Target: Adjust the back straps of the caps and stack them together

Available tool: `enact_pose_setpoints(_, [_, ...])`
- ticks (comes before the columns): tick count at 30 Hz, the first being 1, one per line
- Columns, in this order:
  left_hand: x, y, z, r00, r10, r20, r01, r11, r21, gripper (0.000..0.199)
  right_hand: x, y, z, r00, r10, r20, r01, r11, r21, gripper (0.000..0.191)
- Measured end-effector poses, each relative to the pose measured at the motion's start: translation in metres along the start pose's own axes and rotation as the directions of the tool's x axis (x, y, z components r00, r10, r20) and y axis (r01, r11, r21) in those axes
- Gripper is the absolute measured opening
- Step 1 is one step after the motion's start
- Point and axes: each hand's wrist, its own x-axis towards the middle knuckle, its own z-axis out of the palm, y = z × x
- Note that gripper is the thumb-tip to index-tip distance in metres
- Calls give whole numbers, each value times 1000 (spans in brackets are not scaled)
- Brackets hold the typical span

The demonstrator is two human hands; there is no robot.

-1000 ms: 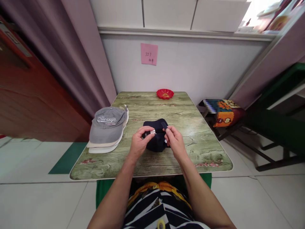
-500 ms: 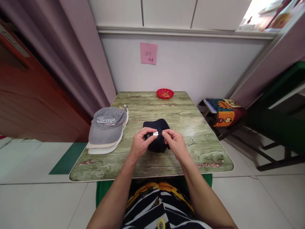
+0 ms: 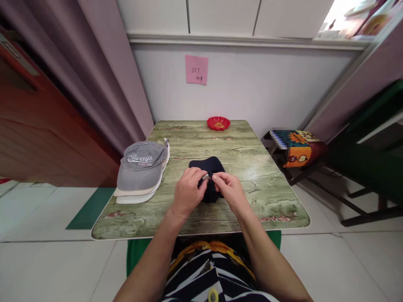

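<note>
A dark navy cap [image 3: 211,162] lies on the middle of the table, partly covered by both hands. My left hand [image 3: 190,188] is closed over the cap, pinching a small silver buckle [image 3: 205,176] on its strap. My right hand [image 3: 229,188] pinches the dark strap end just right of the buckle. The two sets of fingertips are close together. At the left of the table sits a stack of caps, with a grey cap [image 3: 140,165] lettered in white on top and light brims under it.
A red scalloped dish [image 3: 218,123] stands at the back of the green wood-patterned table [image 3: 176,147]. A pink note [image 3: 197,70] is on the wall behind. A stool with a colourful cover [image 3: 297,149] and a dark green chair [image 3: 371,172] are at the right.
My left hand has turned over, its back now facing up and its fingers covering more of the buckle and strap. My right hand has shifted very slightly left.
</note>
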Motion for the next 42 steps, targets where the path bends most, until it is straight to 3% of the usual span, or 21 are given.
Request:
enact_pose_setpoints(3, [1, -1, 0, 995, -96, -21, 92, 985, -144, 15, -1, -4, -5, 998, -54, -21, 50, 988, -148, 30])
enact_pose_setpoints(7, [4, -11, 0, 978, -205, -37, 180, 923, -341, 16, -5, -20, -13, 978, -196, -73, 133, 852, -506, 22])
enact_pose_setpoints(9, [5, -15, 0, 973, -230, -20, 204, 897, -391, 18, -7, -27, -14, 975, -209, -69, 137, 824, -549, 22])
enact_pose_setpoints(17, [-2, -16, 7, 958, -277, 73, 273, 804, -529, 24, -5, -23, -7, 990, -115, -79, 97, 976, -197, 26])
enact_pose_setpoints(22, [-2, -19, 11, 905, -406, 129, 367, 591, -718, 26, -2, -22, -3, 998, 49, -41, -47, 997, 61, 32])
enact_pose_setpoints(27, [-2, -19, 14, 839, -503, 208, 432, 383, -817, 29, -2, -21, 1, 997, 60, -54, -56, 995, 80, 33])
enact_pose_setpoints(38, [-6, -20, 21, 839, -483, 252, 431, 305, -849, 28, 1, -10, 5, 997, -50, -61, 46, 996, -77, 28])
enact_pose_setpoints(42, [-5, -18, 17, 853, -461, 245, 444, 395, -804, 29, 1, -6, 5, 997, -23, -77, 19, 999, -48, 28])
